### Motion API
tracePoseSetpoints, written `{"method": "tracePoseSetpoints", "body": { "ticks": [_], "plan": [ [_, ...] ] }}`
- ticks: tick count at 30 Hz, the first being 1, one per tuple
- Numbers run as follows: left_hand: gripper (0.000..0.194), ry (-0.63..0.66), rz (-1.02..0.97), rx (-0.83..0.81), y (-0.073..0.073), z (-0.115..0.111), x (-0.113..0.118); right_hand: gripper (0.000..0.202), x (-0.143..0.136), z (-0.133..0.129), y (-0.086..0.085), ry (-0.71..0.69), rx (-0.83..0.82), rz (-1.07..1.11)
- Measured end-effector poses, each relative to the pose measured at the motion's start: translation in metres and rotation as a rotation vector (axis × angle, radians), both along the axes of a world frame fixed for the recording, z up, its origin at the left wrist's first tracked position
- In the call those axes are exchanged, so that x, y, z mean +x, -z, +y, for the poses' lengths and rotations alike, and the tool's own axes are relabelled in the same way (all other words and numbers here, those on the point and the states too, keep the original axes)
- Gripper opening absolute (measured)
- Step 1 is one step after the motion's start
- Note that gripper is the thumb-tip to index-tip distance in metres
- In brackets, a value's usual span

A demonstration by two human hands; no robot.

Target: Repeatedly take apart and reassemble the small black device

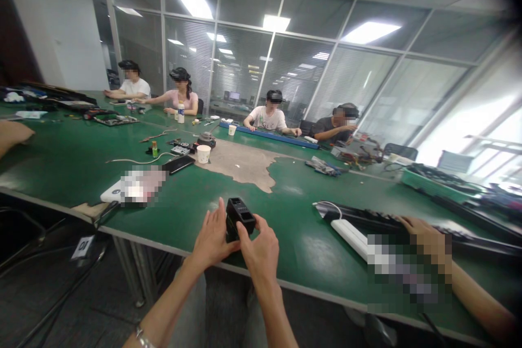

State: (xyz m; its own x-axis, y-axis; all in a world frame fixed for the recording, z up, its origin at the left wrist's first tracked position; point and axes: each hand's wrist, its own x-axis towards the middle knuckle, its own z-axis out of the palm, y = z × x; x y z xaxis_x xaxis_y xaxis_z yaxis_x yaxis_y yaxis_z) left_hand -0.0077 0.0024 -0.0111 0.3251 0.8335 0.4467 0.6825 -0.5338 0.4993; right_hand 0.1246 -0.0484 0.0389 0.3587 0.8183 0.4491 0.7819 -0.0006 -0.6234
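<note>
In front of me, near the table's front edge, is a small black box-shaped device (240,217) with recesses in its top face. My left hand (212,235) bears against its left side, index finger pointing up and thumb low by the device's base. From the right, my right hand (260,244) grips it, thumb on the near face and fingers curled round the far corner. The device's underside is hidden, so I cannot tell whether it rests on the green table (179,228).
Left lie a white power bank-like block (112,194) and a black phone (178,164). A paper cup (203,154) stands beyond. A white power strip (350,236) and another person's hand (428,236) are at right. Several people sit across the table.
</note>
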Motion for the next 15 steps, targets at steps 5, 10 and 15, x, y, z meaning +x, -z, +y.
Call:
{"method": "tracePoseSetpoints", "body": {
  "ticks": [5,10,15],
  "plan": [
    [0.117,-0.021,-0.002,-0.021,-0.005,-0.003,0.002,0.042,-0.001,-0.001,0.008,-0.007,-0.032,-0.057],
    [0.119,-0.014,0.053,-0.041,-0.008,-0.004,0.001,0.05,0.003,0.001,0.026,-0.006,-0.092,-0.089],
    [0.117,-0.013,0.072,-0.048,-0.007,-0.003,0.001,0.065,0.007,0.001,0.044,-0.045,-0.003,-0.062]
  ]
}}
